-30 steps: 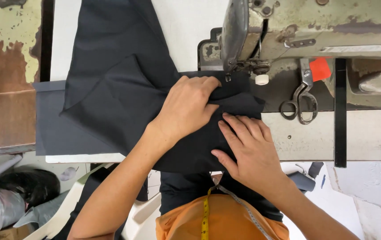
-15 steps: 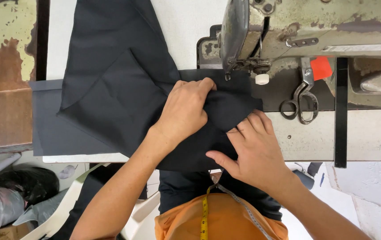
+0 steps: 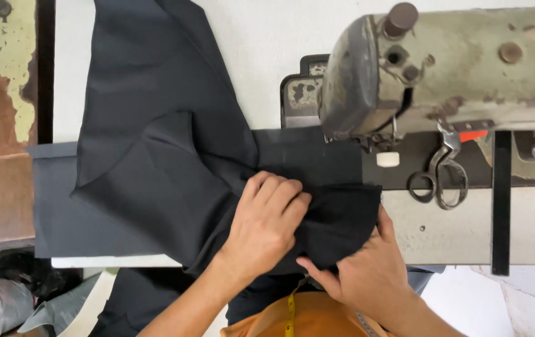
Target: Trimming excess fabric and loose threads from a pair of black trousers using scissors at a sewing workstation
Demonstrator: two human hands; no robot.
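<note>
Black fabric point(image 3: 174, 181) lies across the sewing table point(image 3: 529, 237), its long axis running left to right toward the sewing machine point(image 3: 442, 68); left hand point(image 3: 266, 224) presses flat on it, nearer the needle, while right hand point(image 3: 367, 271) pinches its near edge, scissors point(image 3: 439, 178) just beyond

needle: hidden behind sewing machine point(image 3: 442, 68) head | dark fabric point(image 3: 174, 168): cut off top

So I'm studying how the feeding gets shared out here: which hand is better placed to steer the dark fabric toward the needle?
Probably the left hand: it lies flat on the dark fabric, closer to the sewing machine head. The right hand only pinches the cloth's near edge at the table front.
</note>
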